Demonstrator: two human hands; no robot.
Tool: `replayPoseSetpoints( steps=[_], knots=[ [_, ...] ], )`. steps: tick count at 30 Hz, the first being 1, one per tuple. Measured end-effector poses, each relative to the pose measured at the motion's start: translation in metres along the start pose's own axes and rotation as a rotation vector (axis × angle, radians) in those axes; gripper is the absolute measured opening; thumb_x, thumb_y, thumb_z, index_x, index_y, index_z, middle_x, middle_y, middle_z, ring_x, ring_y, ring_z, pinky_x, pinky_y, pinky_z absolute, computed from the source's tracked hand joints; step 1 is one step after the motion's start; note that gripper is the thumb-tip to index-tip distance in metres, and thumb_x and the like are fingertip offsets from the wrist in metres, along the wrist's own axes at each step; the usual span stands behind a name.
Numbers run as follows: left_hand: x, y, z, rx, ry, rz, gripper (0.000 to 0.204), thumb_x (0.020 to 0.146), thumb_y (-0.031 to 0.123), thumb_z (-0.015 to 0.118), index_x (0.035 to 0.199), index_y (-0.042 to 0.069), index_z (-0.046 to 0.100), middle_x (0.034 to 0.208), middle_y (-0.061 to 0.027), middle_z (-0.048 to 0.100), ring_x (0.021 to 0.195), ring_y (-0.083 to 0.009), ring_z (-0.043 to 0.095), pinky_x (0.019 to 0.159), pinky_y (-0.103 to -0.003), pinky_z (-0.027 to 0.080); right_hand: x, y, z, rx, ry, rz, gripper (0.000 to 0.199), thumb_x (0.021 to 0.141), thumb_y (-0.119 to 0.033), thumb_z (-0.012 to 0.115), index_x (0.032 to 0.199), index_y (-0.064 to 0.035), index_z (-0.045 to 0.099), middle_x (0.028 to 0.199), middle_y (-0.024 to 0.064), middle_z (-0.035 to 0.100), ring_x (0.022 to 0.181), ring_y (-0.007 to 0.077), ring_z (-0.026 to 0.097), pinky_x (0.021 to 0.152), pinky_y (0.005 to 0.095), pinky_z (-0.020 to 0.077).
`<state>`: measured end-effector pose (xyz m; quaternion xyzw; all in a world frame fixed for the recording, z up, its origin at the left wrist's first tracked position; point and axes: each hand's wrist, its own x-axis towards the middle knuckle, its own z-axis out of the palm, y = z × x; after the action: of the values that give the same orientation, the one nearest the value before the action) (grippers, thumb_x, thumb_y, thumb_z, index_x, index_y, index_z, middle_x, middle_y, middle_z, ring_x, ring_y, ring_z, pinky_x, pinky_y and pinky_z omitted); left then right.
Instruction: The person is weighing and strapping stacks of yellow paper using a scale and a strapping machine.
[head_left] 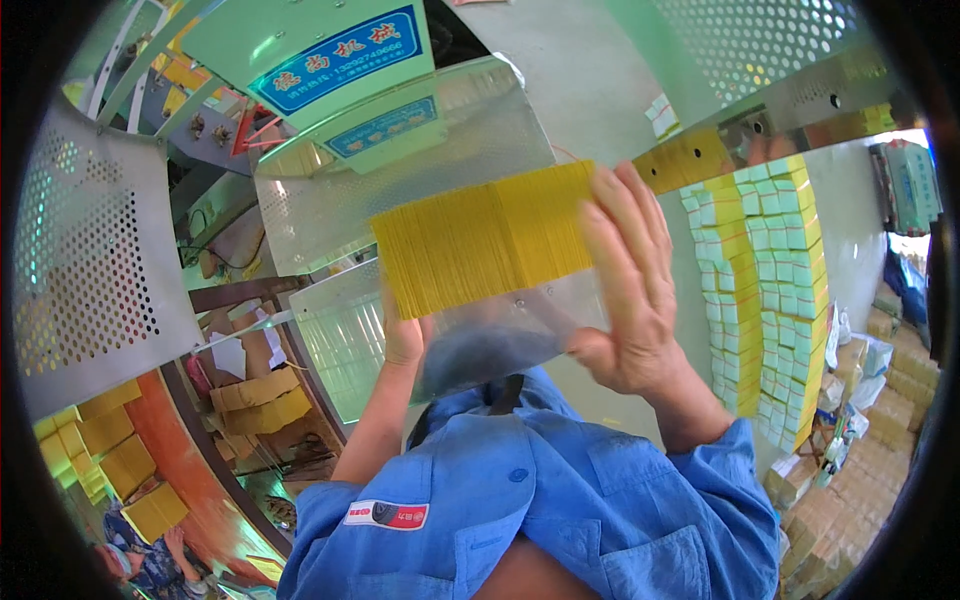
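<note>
A long stack of thin yellow paper sheets [485, 240], edges up, spans the space in front of my chest, over a shiny metal surface [480, 345]. At its left end my left hand [405, 338] supports it from the near underside; most of those fingers are hidden behind the paper. My right hand [635, 285] is at the stack's right end, fingers stretched straight and palm turned toward the paper, slightly blurred. Whether the right palm presses on the end or only brushes it is hard to make out.
A green machine panel [330, 45] with a blue sign rises ahead. Perforated metal guards stand left [95, 250] and upper right [760, 45]. Tall rows of bundled paper [770, 300] line the right floor, beside cardboard boxes [870, 450]. Another person [155, 560] is at lower left.
</note>
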<state>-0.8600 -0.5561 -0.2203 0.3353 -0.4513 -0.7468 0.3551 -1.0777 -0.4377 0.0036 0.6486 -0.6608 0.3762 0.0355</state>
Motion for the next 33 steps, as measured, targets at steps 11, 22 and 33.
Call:
replayPoseSetpoints(
  steps=[11,22,33],
  knots=[
    [-0.013,-0.012,-0.022,0.041,-0.064,0.028,0.052,0.103,0.035,0.037,0.142,0.001,0.037,0.137,-0.0080,0.047,0.125,-0.0189,0.046,0.105,-0.034,0.036,0.062,0.034,0.054,-0.278,-0.195,-0.053,0.073,0.088,-0.049,0.055,0.142,-0.0029,0.037,0.149,0.0135,0.036,0.141,0.0309,0.028,0.114,0.0538,0.0195],
    [-0.011,-0.010,0.008,-0.098,0.004,-0.071,0.049,0.103,0.033,0.036,0.138,0.000,0.042,0.136,-0.0107,0.049,0.125,-0.0216,0.047,0.106,-0.036,0.036,0.022,0.046,0.097,-0.264,-0.367,0.053,0.074,0.088,-0.048,0.056,0.145,-0.0051,0.035,0.152,0.0116,0.033,0.143,0.0298,0.025,0.115,0.0543,0.0150],
    [-0.003,-0.010,0.006,0.041,-0.075,0.000,0.048,0.102,0.033,0.037,0.133,-0.001,0.047,0.131,-0.0110,0.054,0.123,-0.0232,0.049,0.104,-0.037,0.037,-0.006,0.047,0.092,-0.005,-0.281,0.111,0.073,0.082,-0.038,0.067,0.142,-0.0054,0.041,0.150,0.0105,0.037,0.141,0.0309,0.031,0.115,0.0540,0.0177]
  ],
)
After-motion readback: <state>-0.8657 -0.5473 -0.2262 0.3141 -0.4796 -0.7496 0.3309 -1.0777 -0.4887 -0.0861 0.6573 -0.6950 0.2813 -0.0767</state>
